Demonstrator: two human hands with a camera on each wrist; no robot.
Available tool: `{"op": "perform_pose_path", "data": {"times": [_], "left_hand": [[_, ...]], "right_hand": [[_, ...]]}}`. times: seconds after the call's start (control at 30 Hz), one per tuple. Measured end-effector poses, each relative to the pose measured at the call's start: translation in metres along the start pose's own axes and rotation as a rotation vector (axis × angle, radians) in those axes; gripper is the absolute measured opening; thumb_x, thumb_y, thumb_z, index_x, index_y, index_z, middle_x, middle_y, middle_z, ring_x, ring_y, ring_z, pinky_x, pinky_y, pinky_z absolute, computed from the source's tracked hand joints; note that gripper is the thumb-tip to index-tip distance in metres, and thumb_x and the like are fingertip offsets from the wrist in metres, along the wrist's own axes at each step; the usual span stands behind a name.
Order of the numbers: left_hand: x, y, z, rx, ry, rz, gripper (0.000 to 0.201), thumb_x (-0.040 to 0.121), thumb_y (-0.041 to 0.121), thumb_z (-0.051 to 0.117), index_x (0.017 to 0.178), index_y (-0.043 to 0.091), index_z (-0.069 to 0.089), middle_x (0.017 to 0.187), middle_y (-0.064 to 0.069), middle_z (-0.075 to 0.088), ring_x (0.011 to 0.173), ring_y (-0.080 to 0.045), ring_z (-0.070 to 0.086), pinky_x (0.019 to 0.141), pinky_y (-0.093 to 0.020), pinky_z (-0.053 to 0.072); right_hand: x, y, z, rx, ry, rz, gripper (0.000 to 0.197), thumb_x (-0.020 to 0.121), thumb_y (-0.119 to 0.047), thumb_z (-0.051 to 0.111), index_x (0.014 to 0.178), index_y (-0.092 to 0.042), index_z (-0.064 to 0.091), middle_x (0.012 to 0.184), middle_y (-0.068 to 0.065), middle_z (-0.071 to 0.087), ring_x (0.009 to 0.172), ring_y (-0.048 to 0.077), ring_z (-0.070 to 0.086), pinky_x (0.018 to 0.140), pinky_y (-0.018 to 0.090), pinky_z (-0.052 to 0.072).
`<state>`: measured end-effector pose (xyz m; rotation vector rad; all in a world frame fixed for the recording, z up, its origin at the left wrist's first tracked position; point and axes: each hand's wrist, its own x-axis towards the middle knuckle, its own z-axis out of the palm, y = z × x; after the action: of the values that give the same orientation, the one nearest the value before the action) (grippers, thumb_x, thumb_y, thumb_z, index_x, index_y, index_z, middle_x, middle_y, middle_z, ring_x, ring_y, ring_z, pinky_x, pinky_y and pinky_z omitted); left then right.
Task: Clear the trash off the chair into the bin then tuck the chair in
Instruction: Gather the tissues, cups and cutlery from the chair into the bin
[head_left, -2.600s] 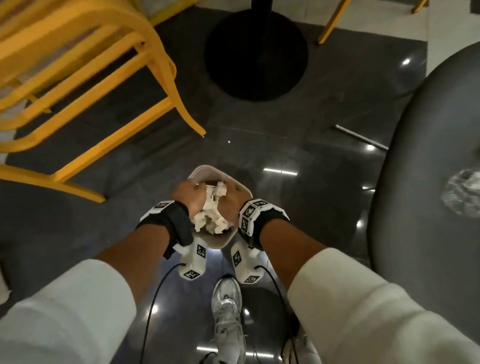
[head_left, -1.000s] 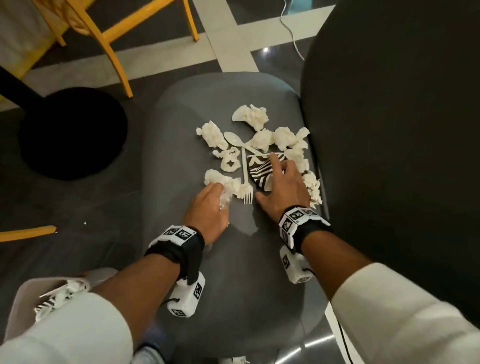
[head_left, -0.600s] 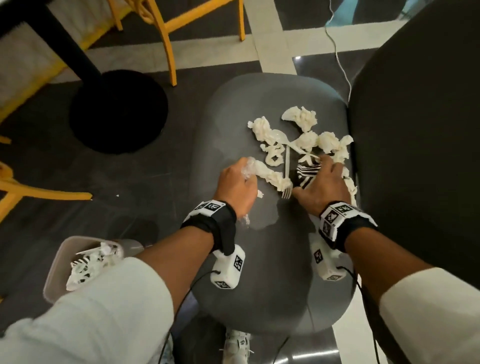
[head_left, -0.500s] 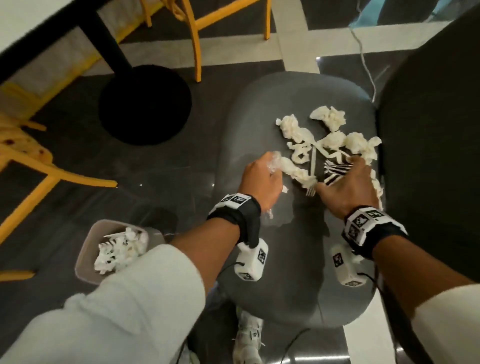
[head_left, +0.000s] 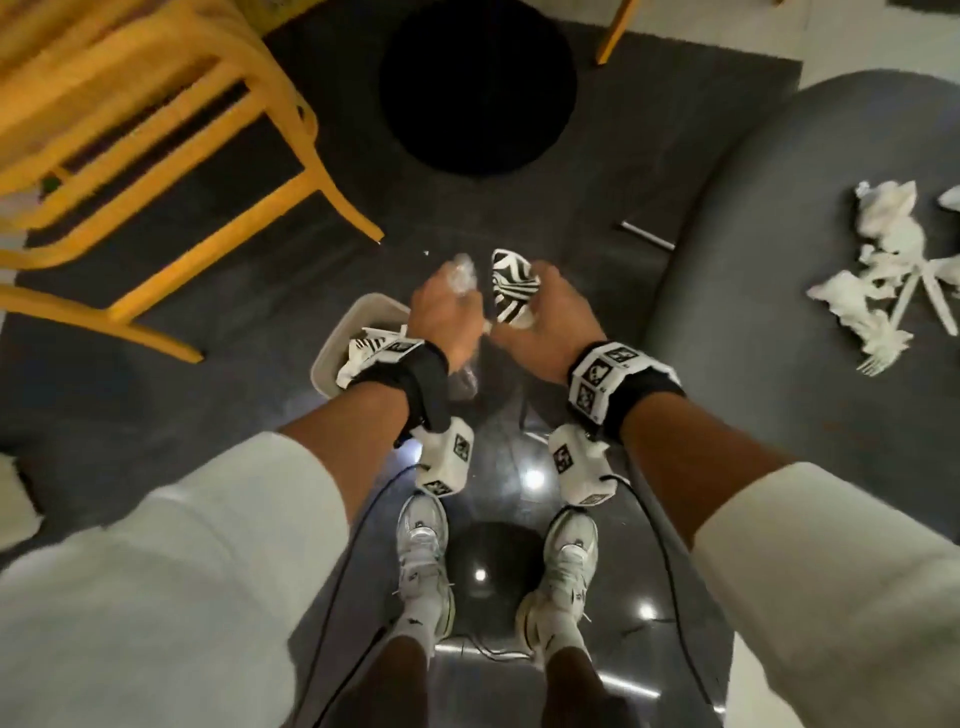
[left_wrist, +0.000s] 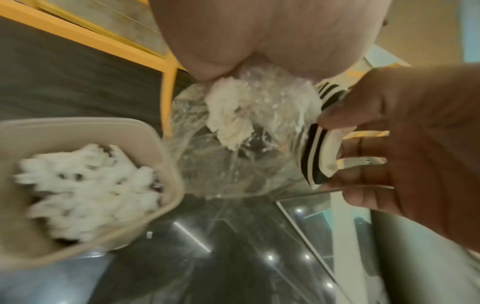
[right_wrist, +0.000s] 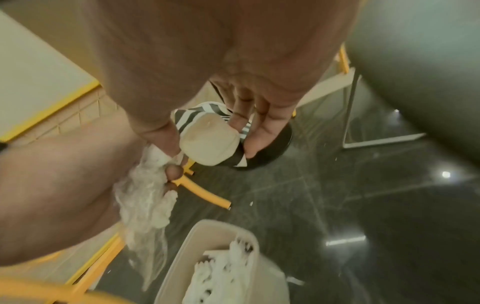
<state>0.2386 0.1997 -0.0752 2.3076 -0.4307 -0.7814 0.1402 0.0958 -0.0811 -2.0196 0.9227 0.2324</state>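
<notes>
The beige bin (head_left: 358, 322) stands on the dark glossy floor (head_left: 519, 208), already part-filled with crumpled white tissue and a striped scrap. Just above and beside its rim, the left hand (head_left: 444, 312) has its fingers (right_wrist: 172, 171) curled round a wad of clear plastic wrap with white tissue (left_wrist: 233, 115) bundled in it; a tail of the wrap hangs down toward the bin. Next to it, on the side away from the bin, the right hand (head_left: 550, 322) grips a crushed black-and-white striped paper cup (head_left: 511, 283), its fingers (left_wrist: 363, 185) closed round the cup's side, open mouth turned downward.

Well apart from the bin, past the right hand, sits the grey chair (head_left: 779, 260), its seat carrying more crumpled tissues (head_left: 872, 260) and white plastic cutlery (head_left: 893, 332). On the bin's other side stands a yellow chair (head_left: 156, 156). Beyond the bin lies a black round table base (head_left: 478, 83). Nearer than the bin, two white sneakers (head_left: 423, 540) stand on the floor.
</notes>
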Motion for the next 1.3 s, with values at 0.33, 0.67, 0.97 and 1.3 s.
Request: {"op": "perform_pose_path", "data": {"times": [0.33,0.67,0.97,1.3], "left_hand": [[0.047,-0.195,-0.040,0.125,0.065,-0.175,0.035,0.076,0.049,0.063,0.104,0.027,0.063,0.109,-0.006,0.064,0.116,-0.030,0.052,0.094,-0.036,0.043],[0.067,-0.143,-0.038,0.211,-0.041,-0.144,0.021,0.080,0.026,0.063,0.091,0.007,0.065,0.095,-0.028,0.066,0.073,-0.021,0.061,0.074,-0.038,0.046],[0.058,0.081,0.075,0.208,-0.088,0.317,0.022,0.086,0.007,0.055,0.100,0.021,0.064,0.096,-0.011,0.067,0.088,-0.034,0.064,0.085,-0.047,0.053],[-0.030,0.249,0.264,0.497,-0.376,0.639,0.045,0.076,0.051,0.066,0.114,0.030,0.056,0.125,-0.001,0.045,0.120,-0.026,0.041,0.100,-0.041,0.038]], "right_hand": [[0.045,-0.014,0.187,-0.022,-0.284,0.041,0.125,0.070,-0.047,0.083,0.160,-0.013,0.002,0.163,0.013,0.026,0.150,0.031,0.028,0.120,0.043,0.033],[0.003,0.016,0.029,0.077,-0.043,0.138,0.030,0.090,-0.029,0.060,0.119,-0.026,0.065,0.110,0.011,0.075,0.106,0.031,0.070,0.098,0.035,0.053],[-0.049,0.114,-0.128,0.280,0.433,0.229,0.015,0.093,-0.028,0.061,0.095,-0.019,0.072,0.075,-0.009,0.067,0.065,0.003,0.061,0.070,0.018,0.050],[-0.120,0.241,-0.231,0.235,0.725,0.467,0.011,0.091,-0.030,0.058,0.097,-0.025,0.066,0.090,-0.004,0.070,0.084,0.019,0.067,0.080,0.041,0.057]]}}
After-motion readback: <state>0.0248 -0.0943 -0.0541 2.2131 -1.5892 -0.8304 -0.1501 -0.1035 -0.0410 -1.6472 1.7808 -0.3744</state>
